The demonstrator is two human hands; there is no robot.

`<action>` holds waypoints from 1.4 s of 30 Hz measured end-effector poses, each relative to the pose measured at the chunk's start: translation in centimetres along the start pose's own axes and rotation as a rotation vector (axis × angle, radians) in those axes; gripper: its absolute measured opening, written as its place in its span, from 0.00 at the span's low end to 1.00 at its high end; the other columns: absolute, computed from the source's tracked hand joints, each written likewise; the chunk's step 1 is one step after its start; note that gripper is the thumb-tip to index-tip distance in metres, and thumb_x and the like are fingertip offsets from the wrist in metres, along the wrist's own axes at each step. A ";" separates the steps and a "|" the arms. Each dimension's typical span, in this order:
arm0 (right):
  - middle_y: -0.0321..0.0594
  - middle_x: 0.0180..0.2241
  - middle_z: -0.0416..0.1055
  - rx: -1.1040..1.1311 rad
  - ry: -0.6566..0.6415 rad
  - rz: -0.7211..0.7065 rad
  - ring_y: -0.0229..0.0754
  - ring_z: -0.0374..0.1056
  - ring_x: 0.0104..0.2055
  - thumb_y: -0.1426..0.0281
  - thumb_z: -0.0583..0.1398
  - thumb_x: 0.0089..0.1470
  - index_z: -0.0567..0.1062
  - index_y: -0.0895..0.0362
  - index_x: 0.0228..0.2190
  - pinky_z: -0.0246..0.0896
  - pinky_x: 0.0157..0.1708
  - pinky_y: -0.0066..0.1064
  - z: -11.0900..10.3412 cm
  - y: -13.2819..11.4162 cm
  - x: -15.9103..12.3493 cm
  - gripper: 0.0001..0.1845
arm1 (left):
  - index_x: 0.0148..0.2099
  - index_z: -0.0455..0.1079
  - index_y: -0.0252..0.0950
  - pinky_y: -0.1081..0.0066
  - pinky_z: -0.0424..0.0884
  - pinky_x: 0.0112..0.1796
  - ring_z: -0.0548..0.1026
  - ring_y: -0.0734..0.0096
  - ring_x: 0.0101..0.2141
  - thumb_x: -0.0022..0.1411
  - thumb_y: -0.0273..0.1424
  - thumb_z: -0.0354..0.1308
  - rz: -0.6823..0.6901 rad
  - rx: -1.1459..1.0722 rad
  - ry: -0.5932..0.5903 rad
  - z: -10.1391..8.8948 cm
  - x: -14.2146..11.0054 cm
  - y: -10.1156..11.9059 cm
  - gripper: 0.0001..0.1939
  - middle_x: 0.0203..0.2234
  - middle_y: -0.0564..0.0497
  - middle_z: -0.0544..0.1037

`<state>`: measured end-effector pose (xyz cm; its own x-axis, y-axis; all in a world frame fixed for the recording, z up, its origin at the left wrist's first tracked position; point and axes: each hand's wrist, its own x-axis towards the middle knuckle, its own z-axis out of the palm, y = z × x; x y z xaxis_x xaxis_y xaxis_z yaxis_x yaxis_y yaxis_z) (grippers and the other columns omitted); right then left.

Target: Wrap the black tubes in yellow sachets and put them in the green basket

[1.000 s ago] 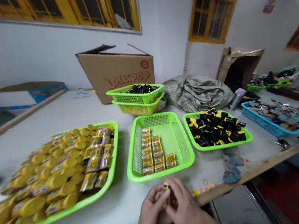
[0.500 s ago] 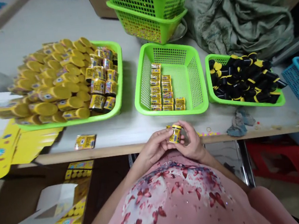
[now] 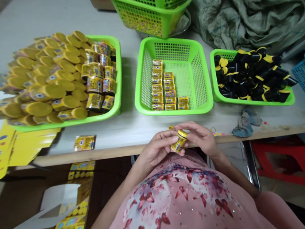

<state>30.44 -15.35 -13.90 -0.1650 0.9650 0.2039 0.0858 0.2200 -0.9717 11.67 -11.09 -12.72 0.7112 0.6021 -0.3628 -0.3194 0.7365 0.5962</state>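
Note:
Just above the table's front edge, a small cylindrical tub [image 3: 178, 141] with a yellow cap and yellow printed label is held tilted. My left hand [image 3: 160, 145] is closed around its lower part, thumb across the front. My right hand [image 3: 202, 138] has thumb and fingers at the cap end. Part of a small yellow piece [image 3: 171, 127] shows behind the fingers; its kind is hidden. Beyond the hands, a green basket [image 3: 208, 102] holds short rows of small yellow-labelled pieces [image 3: 170, 93]. On the table to the left lies a flat stack of yellow labels [image 3: 84, 143].
At left, a green basket [image 3: 120, 66] is heaped with yellow-capped tubs [image 3: 47, 89]. Another green basket [image 3: 261, 102] at right holds black tubs with yellow rims [image 3: 250, 77]. A crumpled cloth [image 3: 244, 122] lies near the edge; stacked baskets [image 3: 152, 15] and grey sacking [image 3: 251, 11] stand behind.
The view has tipped down from the wall to the table and lap. In the last half second the tub has tilted to the right, and my right fingers have moved up to its cap.

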 end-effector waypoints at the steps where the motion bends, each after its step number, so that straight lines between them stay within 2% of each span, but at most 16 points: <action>1: 0.38 0.50 0.78 0.031 0.016 0.027 0.43 0.74 0.54 0.59 0.59 0.64 0.76 0.48 0.49 0.70 0.57 0.42 0.0 -0.1 0.1 0.15 | 0.38 0.80 0.31 0.67 0.79 0.31 0.80 0.65 0.29 0.48 0.34 0.74 -0.001 0.006 0.006 0.0 0.0 -0.1 0.15 0.28 0.46 0.82; 4: 0.38 0.45 0.81 0.116 0.091 0.122 0.43 0.77 0.49 0.55 0.64 0.58 0.78 0.51 0.44 0.74 0.52 0.40 0.6 0.0 0.2 0.16 | 0.36 0.79 0.32 0.66 0.78 0.32 0.78 0.68 0.27 0.47 0.34 0.75 0.043 0.056 0.079 0.2 -0.2 -0.5 0.15 0.27 0.49 0.81; 7: 0.40 0.41 0.81 0.125 0.186 0.172 0.43 0.78 0.45 0.53 0.67 0.53 0.77 0.53 0.42 0.75 0.49 0.39 1.4 0.4 0.4 0.20 | 0.37 0.79 0.34 0.66 0.76 0.37 0.77 0.69 0.29 0.48 0.36 0.74 0.176 0.245 0.206 0.4 -0.3 -1.0 0.15 0.30 0.50 0.81; 9: 0.40 0.39 0.81 0.017 0.279 0.173 0.43 0.78 0.41 0.54 0.68 0.51 0.77 0.54 0.40 0.75 0.46 0.38 1.7 0.8 0.6 0.20 | 0.39 0.79 0.36 0.66 0.74 0.41 0.77 0.65 0.34 0.50 0.36 0.73 0.328 0.474 0.322 0.3 -0.3 -1.3 0.15 0.34 0.48 0.83; 12: 0.40 0.34 0.79 -0.303 0.397 0.138 0.43 0.75 0.37 0.56 0.68 0.52 0.77 0.54 0.39 0.74 0.45 0.40 1.9 1.1 0.7 0.18 | 0.39 0.80 0.38 0.63 0.71 0.47 0.77 0.60 0.39 0.50 0.35 0.73 0.541 0.799 0.462 0.1 0.1 -1.7 0.13 0.36 0.46 0.83; 14: 0.42 0.36 0.78 -0.463 0.380 0.071 0.45 0.75 0.40 0.57 0.67 0.54 0.75 0.54 0.46 0.72 0.47 0.43 2.0 0.8 0.5 0.20 | 0.40 0.79 0.38 0.64 0.70 0.47 0.77 0.59 0.40 0.51 0.36 0.72 0.584 0.842 0.507 0.0 0.3 -1.7 0.13 0.36 0.46 0.82; 17: 0.49 0.54 0.72 -0.606 0.235 -0.093 0.53 0.69 0.56 0.58 0.68 0.53 0.63 0.51 0.61 0.67 0.56 0.50 2.2 0.4 -0.1 0.38 | 0.41 0.77 0.36 0.67 0.72 0.43 0.76 0.64 0.37 0.51 0.36 0.72 0.527 0.655 0.532 0.2 0.8 -1.6 0.16 0.36 0.47 0.81; 19: 0.49 0.60 0.65 -0.686 0.180 -0.213 0.55 0.63 0.62 0.63 0.68 0.53 0.55 0.48 0.66 0.63 0.61 0.53 2.6 0.5 -0.4 0.44 | 0.42 0.76 0.36 0.69 0.72 0.40 0.76 0.66 0.36 0.47 0.36 0.74 0.488 0.516 0.509 0.4 1.0 -1.4 0.20 0.35 0.50 0.81; 21: 0.48 0.58 0.67 -0.707 0.205 -0.280 0.55 0.64 0.61 0.69 0.64 0.56 0.54 0.46 0.66 0.63 0.62 0.53 2.9 1.0 -0.6 0.41 | 0.43 0.76 0.36 0.71 0.73 0.40 0.76 0.67 0.37 0.44 0.36 0.76 0.439 0.402 0.449 0.4 1.0 -1.3 0.24 0.34 0.51 0.81; 24: 0.48 0.55 0.69 -0.613 0.261 -0.244 0.52 0.68 0.58 0.73 0.61 0.56 0.55 0.49 0.65 0.68 0.58 0.51 3.1 1.7 -0.7 0.39 | 0.43 0.77 0.33 0.70 0.75 0.38 0.79 0.66 0.35 0.51 0.42 0.72 0.239 0.195 0.269 0.2 0.8 -1.2 0.22 0.32 0.48 0.81; 26: 0.49 0.56 0.69 -0.524 0.233 -0.211 0.51 0.69 0.58 0.72 0.62 0.55 0.54 0.50 0.65 0.69 0.58 0.49 3.1 2.0 -0.9 0.40 | 0.42 0.78 0.30 0.68 0.77 0.36 0.80 0.64 0.33 0.57 0.45 0.67 0.115 0.071 0.156 0.0 0.6 -1.1 0.22 0.31 0.45 0.82; 29: 0.50 0.57 0.69 -0.432 0.161 -0.219 0.51 0.69 0.58 0.72 0.63 0.55 0.53 0.50 0.65 0.68 0.59 0.49 2.8 2.1 -1.2 0.41 | 0.43 0.79 0.29 0.68 0.78 0.35 0.82 0.62 0.33 0.55 0.42 0.70 0.046 -0.013 0.081 -0.1 0.3 -1.0 0.21 0.31 0.43 0.83; 32: 0.50 0.57 0.69 -0.391 0.125 -0.231 0.51 0.69 0.59 0.72 0.63 0.56 0.52 0.50 0.66 0.68 0.59 0.49 2.6 2.0 -1.4 0.41 | 0.43 0.79 0.30 0.69 0.78 0.35 0.82 0.61 0.33 0.53 0.38 0.72 0.021 -0.040 0.078 0.1 0.1 -0.9 0.19 0.31 0.43 0.84; 36: 0.49 0.55 0.70 -0.396 0.076 -0.218 0.49 0.70 0.58 0.72 0.64 0.56 0.52 0.50 0.66 0.69 0.59 0.47 2.2 1.3 -1.4 0.41 | 0.37 0.80 0.29 0.71 0.77 0.35 0.81 0.66 0.30 0.50 0.36 0.73 0.015 -0.056 0.099 0.2 0.0 -0.7 0.16 0.28 0.45 0.83; 40: 0.46 0.55 0.71 -0.497 0.055 -0.256 0.49 0.71 0.57 0.72 0.63 0.57 0.52 0.48 0.66 0.69 0.58 0.45 1.9 0.1 -1.1 0.40 | 0.34 0.80 0.30 0.77 0.72 0.28 0.75 0.76 0.23 0.46 0.32 0.75 0.037 -0.021 0.194 0.2 0.0 -0.6 0.13 0.24 0.50 0.81; 42: 0.46 0.55 0.72 -0.592 0.053 -0.298 0.49 0.71 0.57 0.72 0.61 0.59 0.52 0.47 0.66 0.70 0.56 0.46 2.1 0.0 -1.0 0.39 | 0.33 0.81 0.31 0.77 0.70 0.28 0.74 0.76 0.23 0.44 0.31 0.76 0.085 0.031 0.260 0.4 0.1 -0.6 0.13 0.25 0.50 0.81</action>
<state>28.58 -16.56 -14.35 -0.2176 0.8530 0.4745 0.5717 0.5054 -0.6463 12.17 -11.64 -12.83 0.4970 0.7233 -0.4795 -0.3490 0.6724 0.6527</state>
